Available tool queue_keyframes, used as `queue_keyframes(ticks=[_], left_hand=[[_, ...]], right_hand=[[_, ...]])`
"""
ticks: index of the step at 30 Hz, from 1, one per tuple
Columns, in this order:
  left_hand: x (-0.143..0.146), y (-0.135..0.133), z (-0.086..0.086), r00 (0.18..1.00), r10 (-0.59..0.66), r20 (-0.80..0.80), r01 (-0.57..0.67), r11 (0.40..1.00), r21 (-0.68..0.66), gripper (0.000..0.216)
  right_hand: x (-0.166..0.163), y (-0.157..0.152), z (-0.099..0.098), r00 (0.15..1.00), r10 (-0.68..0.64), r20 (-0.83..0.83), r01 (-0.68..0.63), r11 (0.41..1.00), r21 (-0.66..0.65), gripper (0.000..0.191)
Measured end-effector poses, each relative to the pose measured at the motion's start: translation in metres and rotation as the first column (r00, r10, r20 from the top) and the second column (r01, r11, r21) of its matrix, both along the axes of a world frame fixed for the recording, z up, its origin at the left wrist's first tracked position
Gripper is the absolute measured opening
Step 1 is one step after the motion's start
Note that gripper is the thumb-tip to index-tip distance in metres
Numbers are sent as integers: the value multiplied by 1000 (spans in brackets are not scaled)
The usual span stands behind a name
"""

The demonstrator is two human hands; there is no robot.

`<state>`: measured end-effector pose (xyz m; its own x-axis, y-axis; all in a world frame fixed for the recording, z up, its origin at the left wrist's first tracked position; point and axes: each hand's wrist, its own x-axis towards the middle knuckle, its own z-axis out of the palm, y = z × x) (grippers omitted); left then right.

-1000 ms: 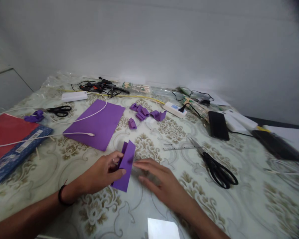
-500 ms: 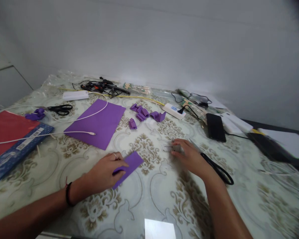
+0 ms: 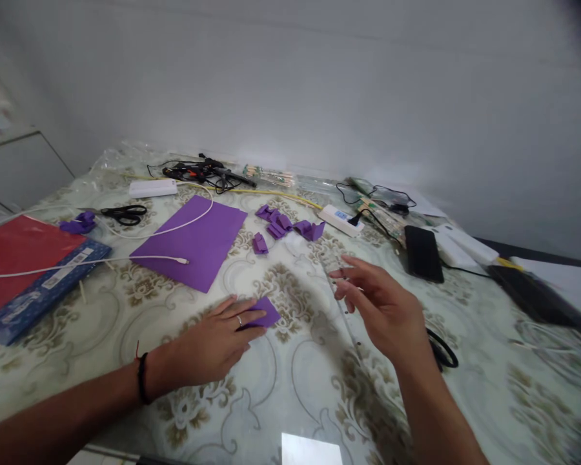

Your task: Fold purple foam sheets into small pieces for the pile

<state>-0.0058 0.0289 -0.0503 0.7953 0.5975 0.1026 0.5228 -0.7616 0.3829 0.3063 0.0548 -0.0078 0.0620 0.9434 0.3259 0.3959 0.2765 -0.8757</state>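
One purple paper piece (image 3: 270, 314) beneath left hand (image 3: 214, 342), flat, fingers spread; clear ruler (image 3: 347, 313) at half-curled right hand (image 3: 386, 313), pinch unclear. Light pressure could let paper skid.

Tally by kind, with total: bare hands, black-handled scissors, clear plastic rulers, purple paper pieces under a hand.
Bare hands, left and right: 2
Black-handled scissors: 2
Clear plastic ruler: 1
Purple paper piece under left hand: 1
Total: 6

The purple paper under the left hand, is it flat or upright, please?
Flat: the purple paper lies against the patterned table, partly covered by the left hand.
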Motion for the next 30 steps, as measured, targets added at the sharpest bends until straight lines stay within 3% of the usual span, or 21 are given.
queue_keyframes(ticks=[3,7,10,12,15,20,24,27,30], left_hand=[[-5,-6,4,999,-1,-45,1,1000,-7,50],[-18,-12,13,996,-67,-64,63,996,-70,64],[-22,-13,15,991,-84,-108,74,993,-94,67],[-21,-13,15,988,-91,-126,78,992,-102,68],[-20,-11,13,987,-107,-120,94,989,-111,69],[-25,-7,8,983,-134,-122,122,987,-101,76],[-26,-8,-1,986,-137,-95,132,990,-54,79],[-23,-12,-9,993,-84,-81,83,996,-17,75],[-22,-14,-15,992,-75,-105,81,995,52,68]], right_hand=[[-7,-4,12,940,94,-329,-130,988,-88,18],[-10,-5,6,827,132,-547,-335,896,-291,46],[-26,-10,-8,818,217,-533,-458,807,-374,60],[-40,-15,-17,856,252,-451,-451,789,-416,53],[-57,-21,-24,912,296,-285,-395,820,-414,35],[-63,-18,-27,925,375,-66,-364,819,-443,43],[-57,-14,-33,949,290,-127,-307,745,-592,24],[-50,-14,-40,968,172,-183,-251,680,-689,26],[-43,-14,-44,979,73,-188,-189,656,-731,33]])
